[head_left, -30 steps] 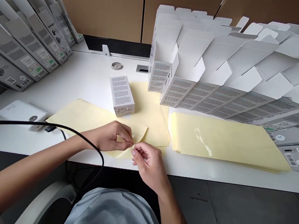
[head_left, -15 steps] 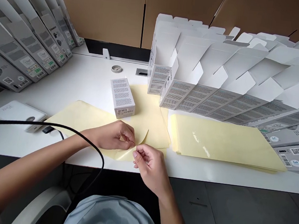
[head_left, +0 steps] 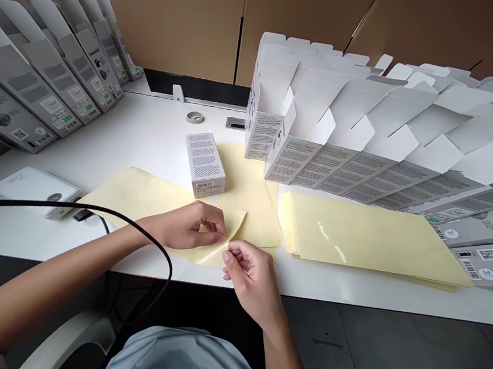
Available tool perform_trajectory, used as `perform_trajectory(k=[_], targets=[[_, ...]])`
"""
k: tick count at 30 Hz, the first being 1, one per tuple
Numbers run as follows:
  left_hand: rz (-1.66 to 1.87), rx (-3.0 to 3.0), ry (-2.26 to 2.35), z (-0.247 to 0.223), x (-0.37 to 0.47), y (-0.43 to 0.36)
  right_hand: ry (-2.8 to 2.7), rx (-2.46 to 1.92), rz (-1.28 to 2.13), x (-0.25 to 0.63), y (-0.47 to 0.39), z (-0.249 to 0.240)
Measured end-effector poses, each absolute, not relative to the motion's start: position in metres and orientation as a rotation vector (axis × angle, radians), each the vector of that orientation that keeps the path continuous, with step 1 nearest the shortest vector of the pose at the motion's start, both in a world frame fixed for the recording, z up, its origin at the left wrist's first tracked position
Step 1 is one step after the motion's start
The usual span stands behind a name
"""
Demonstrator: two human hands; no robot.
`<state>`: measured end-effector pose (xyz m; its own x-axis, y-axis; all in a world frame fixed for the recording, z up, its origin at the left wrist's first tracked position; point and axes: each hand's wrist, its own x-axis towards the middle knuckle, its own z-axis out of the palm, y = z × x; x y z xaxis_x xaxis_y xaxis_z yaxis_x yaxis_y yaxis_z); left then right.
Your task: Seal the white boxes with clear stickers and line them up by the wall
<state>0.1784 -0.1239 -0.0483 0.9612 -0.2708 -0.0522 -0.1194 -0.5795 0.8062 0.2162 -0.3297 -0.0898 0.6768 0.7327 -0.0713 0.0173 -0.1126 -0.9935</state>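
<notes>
A yellow sheet lies near the table's front edge, its right corner curled up between my hands. My right hand pinches the edge of that lifted corner between thumb and forefinger. Just left of it, my left hand rests on the sheet, fingers curled together; what its fingertips hold, if anything, is too small to make out. Behind my hands a small closed white box lies on further yellow sheets. To the right is a stack of yellow sheets.
Open white boxes stand in rows at the back right, more boxes at the back left. A white power bank lies left. A black cable arches over my left forearm. A ring lies behind the small box.
The whole view has shifted slightly downward and to the right. My hands keep nearly the same pose, and the sheet's corner is still raised between them.
</notes>
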Motion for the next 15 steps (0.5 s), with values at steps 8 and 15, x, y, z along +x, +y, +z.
perform_trajectory(k=[8,15], targets=[[0.072,2.153,-0.067,-0.052,0.176,-0.12,-0.405,-1.721,0.585,0.21,-0.335,-0.085],[1.17,2.587,-0.784,-0.046,0.165,-0.118,-0.355,-1.485,0.565,0.218,-0.322,-0.076]])
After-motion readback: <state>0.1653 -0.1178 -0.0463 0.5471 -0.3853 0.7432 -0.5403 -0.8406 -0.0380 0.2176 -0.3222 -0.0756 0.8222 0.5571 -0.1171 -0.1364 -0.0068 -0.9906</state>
